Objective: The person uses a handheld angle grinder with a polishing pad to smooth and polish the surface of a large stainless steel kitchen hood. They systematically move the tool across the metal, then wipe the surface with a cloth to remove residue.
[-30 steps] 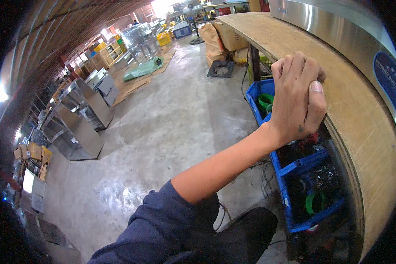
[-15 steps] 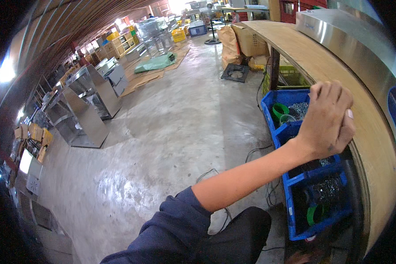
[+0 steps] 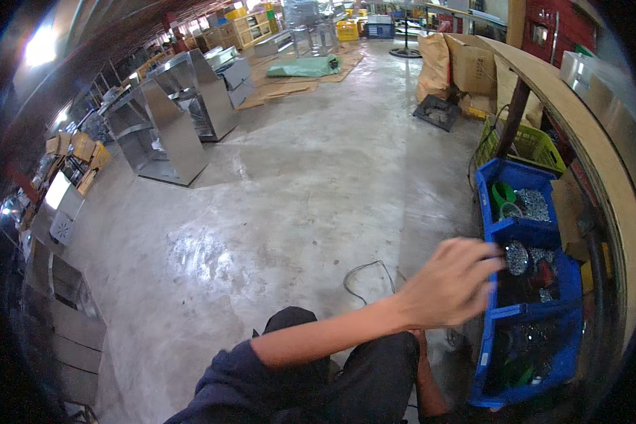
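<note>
My left hand (image 3: 454,284) reaches across from the left, at the near side of the blue parts bins (image 3: 521,309). Its fingers are slightly blurred, loosely bent and apart, with nothing visible between them. They point at the middle bin, where a clear round cup (image 3: 516,258) sits among small metal parts. In the far bin are a green ring-shaped cup (image 3: 502,191) and a heap of small shiny hardware (image 3: 532,205). Dark contents and something green lie in the nearest bin. Of my right arm only a forearm (image 3: 429,385) shows, low beside my knee; the fingers are hidden.
Above and right of the bins runs a wooden bench top (image 3: 579,116), carried by a dark post. A yellow-green crate (image 3: 537,148) stands behind the bins. Cables (image 3: 367,272) lie on the concrete floor. Bent sheet-metal housings (image 3: 166,138) stand at the left.
My left hand has come down from the bench edge, toward me and left, to the middle bin; its closed fingers have loosened. The view has turned, so the bins sit farther right.
</note>
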Demonstrator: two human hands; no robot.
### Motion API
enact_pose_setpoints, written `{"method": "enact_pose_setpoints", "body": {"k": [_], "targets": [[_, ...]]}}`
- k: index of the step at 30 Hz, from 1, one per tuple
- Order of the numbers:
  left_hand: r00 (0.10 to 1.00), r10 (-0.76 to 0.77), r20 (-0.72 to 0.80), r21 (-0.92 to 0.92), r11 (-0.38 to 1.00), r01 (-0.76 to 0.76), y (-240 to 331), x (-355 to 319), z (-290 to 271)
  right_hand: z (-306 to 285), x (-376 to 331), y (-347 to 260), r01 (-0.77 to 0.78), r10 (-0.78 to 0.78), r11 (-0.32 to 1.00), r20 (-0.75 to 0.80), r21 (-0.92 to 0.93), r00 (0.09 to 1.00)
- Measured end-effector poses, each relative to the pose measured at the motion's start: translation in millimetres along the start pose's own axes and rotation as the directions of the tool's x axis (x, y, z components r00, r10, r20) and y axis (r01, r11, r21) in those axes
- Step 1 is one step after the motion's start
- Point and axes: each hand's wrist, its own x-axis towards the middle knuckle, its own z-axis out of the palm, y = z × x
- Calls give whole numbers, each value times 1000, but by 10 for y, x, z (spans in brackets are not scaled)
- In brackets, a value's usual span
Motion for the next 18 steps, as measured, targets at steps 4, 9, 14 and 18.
{"method": "enact_pose_setpoints", "body": {"k": [4,9,14,18], "targets": [[892,-387,234,293,903,315,-464,-1331,-432,528,772,-12,392,-387,884,72,-255,919],[798,-477,368,365,863,348,-508,-1442,-450,723,840,-14,254,-213,957,254,-139,943],[757,-503,417,408,848,339,-585,-1550,-447,646,704,-148,299,-277,947,175,-121,945],[736,-497,459,443,846,295,-657,-1517,-381,1164,514,109,284,-272,952,115,-110,955]]}}
